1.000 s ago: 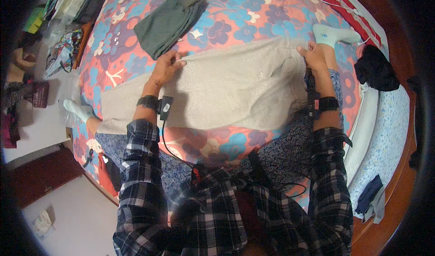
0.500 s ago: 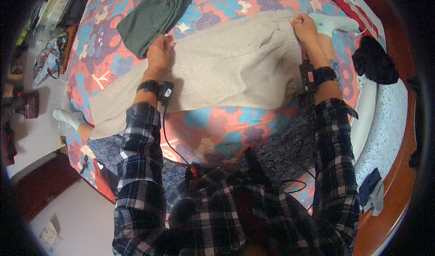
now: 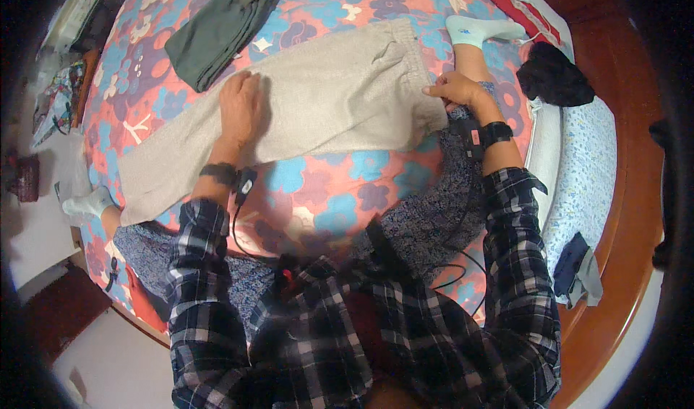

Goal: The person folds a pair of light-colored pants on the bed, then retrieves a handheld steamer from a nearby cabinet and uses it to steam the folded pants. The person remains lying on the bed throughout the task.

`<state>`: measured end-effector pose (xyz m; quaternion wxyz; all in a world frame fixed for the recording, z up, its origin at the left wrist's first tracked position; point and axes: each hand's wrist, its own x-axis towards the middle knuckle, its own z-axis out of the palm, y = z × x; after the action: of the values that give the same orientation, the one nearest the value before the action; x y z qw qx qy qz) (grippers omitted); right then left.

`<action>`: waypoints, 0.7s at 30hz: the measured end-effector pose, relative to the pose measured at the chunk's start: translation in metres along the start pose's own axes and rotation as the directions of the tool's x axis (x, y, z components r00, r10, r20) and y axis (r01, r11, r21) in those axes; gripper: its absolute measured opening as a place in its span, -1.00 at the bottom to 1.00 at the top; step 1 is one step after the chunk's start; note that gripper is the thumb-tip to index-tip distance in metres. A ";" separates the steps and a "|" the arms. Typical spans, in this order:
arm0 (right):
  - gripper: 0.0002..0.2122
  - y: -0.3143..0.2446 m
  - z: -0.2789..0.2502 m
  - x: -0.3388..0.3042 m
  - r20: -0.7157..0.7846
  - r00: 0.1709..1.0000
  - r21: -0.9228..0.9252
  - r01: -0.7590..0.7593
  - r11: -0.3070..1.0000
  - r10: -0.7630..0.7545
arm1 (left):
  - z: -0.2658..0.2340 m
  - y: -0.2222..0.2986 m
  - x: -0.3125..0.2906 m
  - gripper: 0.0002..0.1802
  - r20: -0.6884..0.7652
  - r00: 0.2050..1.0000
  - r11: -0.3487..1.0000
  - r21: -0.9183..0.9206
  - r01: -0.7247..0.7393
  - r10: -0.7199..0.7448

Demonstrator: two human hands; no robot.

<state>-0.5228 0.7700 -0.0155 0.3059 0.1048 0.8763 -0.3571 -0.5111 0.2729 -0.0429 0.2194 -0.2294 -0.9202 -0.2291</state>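
Beige trousers (image 3: 318, 94), folded lengthwise, lie across the bed in front of me, their gathered elastic waistband (image 3: 413, 65) to the right and the legs running down to the left. My left hand (image 3: 242, 109) rests on the leg part, back of the hand up, fingers laid on the cloth. At the waistband's edge, my right hand (image 3: 460, 91) pinches the fabric between thumb and fingers. Just beyond my left hand lies a folded dark green garment (image 3: 220, 36).
A flowered bedspread (image 3: 332, 206) covers the bed. My socked feet (image 3: 481, 29) stretch out on both sides of the trousers. At the right are a black cloth bundle (image 3: 555, 76), a pale blue patterned pillow (image 3: 587, 163) and small dark and grey cloths (image 3: 575, 268).
My right hand has moved from the waistband's far corner toward me along its edge. The left hand has shifted from the trousers' far edge onto the cloth. The whole view has shifted slightly.
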 end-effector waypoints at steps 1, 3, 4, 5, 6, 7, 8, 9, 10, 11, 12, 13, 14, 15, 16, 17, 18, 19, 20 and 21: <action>-0.54 0.000 0.004 -0.005 0.013 1.000 -0.003 0.016 1.000 -0.016 | -0.010 0.008 -0.009 -0.68 0.044 0.999 0.999 -0.043 -0.017 0.018; -0.56 0.000 0.011 -0.013 0.003 1.000 -0.045 0.027 0.999 -0.027 | -0.031 0.022 -0.024 -0.65 0.211 0.976 0.997 -0.063 -0.035 0.047; -0.57 0.000 0.015 -0.018 -0.022 0.999 -0.087 0.021 0.996 -0.023 | -0.040 0.030 -0.033 -0.64 0.246 0.967 0.992 -0.115 -0.046 0.073; -0.58 0.001 0.018 -0.023 -0.056 0.998 -0.129 -0.001 0.992 -0.006 | -0.048 0.040 -0.044 -0.63 0.278 0.955 0.984 -0.168 -0.056 0.102; -0.61 0.002 0.021 -0.029 -0.022 0.997 -0.126 0.071 0.990 -0.074 | -0.055 0.049 -0.054 -0.62 0.308 0.942 0.973 -0.221 -0.066 0.134; -0.63 0.003 0.025 -0.035 0.001 0.992 -0.122 0.127 0.984 -0.128 | -0.060 0.057 -0.062 -0.61 0.298 0.945 0.978 -0.195 -0.077 0.134; -0.64 0.004 0.028 -0.041 0.029 0.986 -0.122 0.169 0.978 -0.167 | -0.062 0.063 -0.068 -0.61 0.285 0.949 0.982 -0.168 -0.088 0.134; -0.65 0.004 0.030 -0.046 0.037 0.973 -0.089 0.230 0.969 -0.228 | -0.064 0.066 -0.073 -0.60 0.277 0.951 0.986 -0.126 -0.109 0.141; -0.66 0.005 0.033 -0.052 0.051 0.961 -0.059 0.274 0.960 -0.271 | -0.063 0.067 -0.075 -0.61 0.263 0.955 0.987 -0.120 -0.111 0.139; -0.66 0.005 0.036 -0.056 0.064 0.948 -0.029 0.314 0.949 -0.312 | -0.062 0.067 -0.077 -0.63 0.254 0.956 0.987 -0.102 -0.123 0.145; -0.66 0.005 0.039 -0.061 0.011 0.950 -0.136 0.310 0.941 -0.311 | -0.059 0.065 -0.079 -0.64 0.245 0.957 0.987 -0.085 -0.135 0.152; -0.65 0.006 0.043 -0.065 -0.042 0.949 -0.241 0.295 0.925 -0.313 | -0.056 0.061 -0.078 -0.66 0.238 0.960 0.987 -0.102 -0.127 0.148; -0.64 0.006 0.046 -0.068 -0.092 0.946 -0.337 0.263 0.904 -0.310 | -0.053 0.055 -0.076 -0.69 0.230 0.963 0.986 -0.119 -0.118 0.143; -0.70 0.006 0.050 -0.069 -0.174 0.938 -0.506 0.176 0.844 -0.299 | -0.049 0.050 -0.075 -0.71 0.242 0.964 0.988 -0.127 -0.083 0.112; -0.73 0.006 0.053 -0.070 -0.251 0.915 -0.498 0.158 0.853 -0.316 | -0.046 0.045 -0.073 -0.73 0.194 0.980 0.986 -0.167 -0.006 0.039; -0.73 0.007 0.056 -0.071 -0.336 0.888 -0.492 0.120 0.862 -0.315 | -0.044 0.041 -0.071 -0.75 0.169 0.984 0.975 -0.200 0.094 -0.060; -0.71 0.008 0.058 -0.071 -0.417 0.854 -0.482 0.083 0.872 -0.312 | -0.041 0.038 -0.069 -0.77 0.152 0.974 0.953 -0.228 0.198 -0.166; -0.72 0.008 0.059 -0.069 -0.480 0.829 -0.455 0.043 0.889 -0.286 | -0.040 0.035 -0.067 -0.77 0.056 0.973 0.939 -0.255 0.230 -0.223; -0.72 0.008 0.060 -0.067 -0.540 0.802 -0.425 0.004 0.905 -0.257 | -0.038 0.032 -0.064 -0.77 0.031 0.953 0.907 -0.298 0.297 -0.302; -0.72 0.007 0.060 -0.064 -0.596 0.770 -0.391 -0.032 0.920 -0.226 | -0.037 0.029 -0.060 -0.77 0.015 0.923 0.864 -0.346 0.365 -0.384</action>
<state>-0.4413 0.7358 -0.0140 -0.0102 0.1107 0.9838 -0.1407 -0.4365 0.2574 -0.0343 0.1525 -0.0747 -0.8867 -0.4299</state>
